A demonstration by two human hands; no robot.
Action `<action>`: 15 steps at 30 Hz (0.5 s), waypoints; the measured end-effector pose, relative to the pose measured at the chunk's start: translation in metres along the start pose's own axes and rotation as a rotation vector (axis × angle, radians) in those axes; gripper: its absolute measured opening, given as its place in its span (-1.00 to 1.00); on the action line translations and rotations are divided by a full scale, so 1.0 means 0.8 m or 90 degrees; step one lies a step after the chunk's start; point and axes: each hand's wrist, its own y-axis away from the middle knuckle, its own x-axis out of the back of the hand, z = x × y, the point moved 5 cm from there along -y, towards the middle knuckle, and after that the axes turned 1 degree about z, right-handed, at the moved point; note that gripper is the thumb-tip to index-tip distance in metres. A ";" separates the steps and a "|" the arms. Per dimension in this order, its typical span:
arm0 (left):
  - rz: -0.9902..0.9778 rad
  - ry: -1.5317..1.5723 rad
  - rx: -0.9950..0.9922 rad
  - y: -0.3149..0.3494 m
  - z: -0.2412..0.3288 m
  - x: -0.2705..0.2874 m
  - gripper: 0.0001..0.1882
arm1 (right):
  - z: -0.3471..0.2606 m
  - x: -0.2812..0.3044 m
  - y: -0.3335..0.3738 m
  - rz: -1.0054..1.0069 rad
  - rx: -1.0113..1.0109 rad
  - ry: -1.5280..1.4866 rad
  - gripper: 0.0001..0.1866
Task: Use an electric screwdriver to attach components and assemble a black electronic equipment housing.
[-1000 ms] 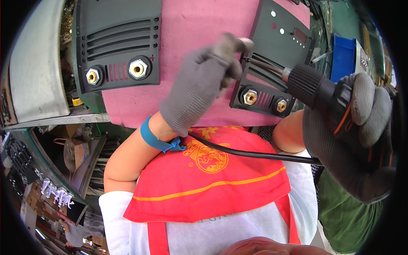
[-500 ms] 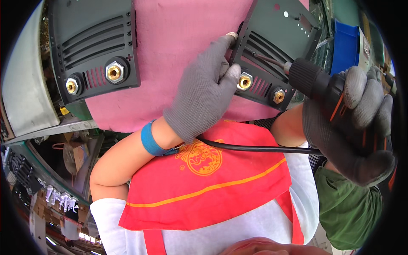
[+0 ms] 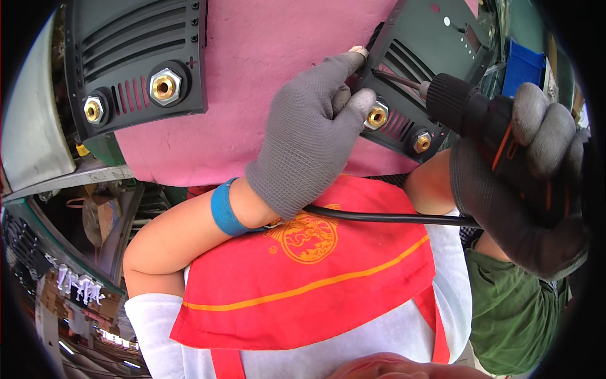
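The left hand (image 3: 312, 129), in a grey glove, is steadying a dark slotted panel (image 3: 435, 44) at its left edge. Its fingers are closing on that edge, with one bare fingertip showing through the glove; the thumb is lying just beside a brass connector (image 3: 377, 116) in a hex nut. Whether the thumb is touching the connector, I cannot tell. A second brass connector (image 3: 422, 142) is sitting lower on the same panel, toward its right side.

The right hand (image 3: 486, 189), also gloved, is gripping a black power driver (image 3: 451, 104), its fingers wrapping around the body. The driver is pointing leftward, and its metal bit (image 3: 399, 79) is reaching the panel near the left ends of the slots. Exact contact at the tip is proving too small to confirm.

The dark slotted panel is lying at a slant on a pink-covered counter (image 3: 240, 139). A similar panel (image 3: 142, 57) is resting well apart on the left, carrying two brass connectors of its own. A black cable (image 3: 391, 218) is running across a red apron (image 3: 303, 297) below the hands. A blue band (image 3: 225, 208) is encircling the left wrist. A blue bin (image 3: 524, 68) is standing beyond the driver.
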 end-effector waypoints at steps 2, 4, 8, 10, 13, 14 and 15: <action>0.014 0.003 -0.013 0.000 0.000 -0.001 -0.59 | 0.003 -0.007 0.002 0.052 0.023 0.026 -0.80; 0.012 0.009 -0.011 0.000 0.003 0.000 -0.59 | -0.010 0.005 0.010 0.102 0.047 0.052 -0.82; 0.008 0.016 0.010 0.000 0.004 0.000 -0.58 | -0.015 0.043 0.022 0.098 -0.168 0.227 -0.75; 0.010 0.020 0.010 -0.002 0.003 -0.001 -0.58 | -0.002 0.022 0.012 -0.014 -0.204 0.226 -0.76; 0.008 0.037 0.019 0.000 0.002 0.001 -0.59 | 0.018 -0.017 0.003 -0.134 -0.236 0.224 -0.76; 0.004 0.049 0.031 0.000 0.000 0.001 -0.59 | 0.028 -0.032 0.002 -0.119 -0.227 0.165 -0.76; 0.010 0.050 0.030 -0.001 -0.002 0.001 -0.59 | 0.033 -0.039 -0.001 -0.103 -0.219 0.105 -0.72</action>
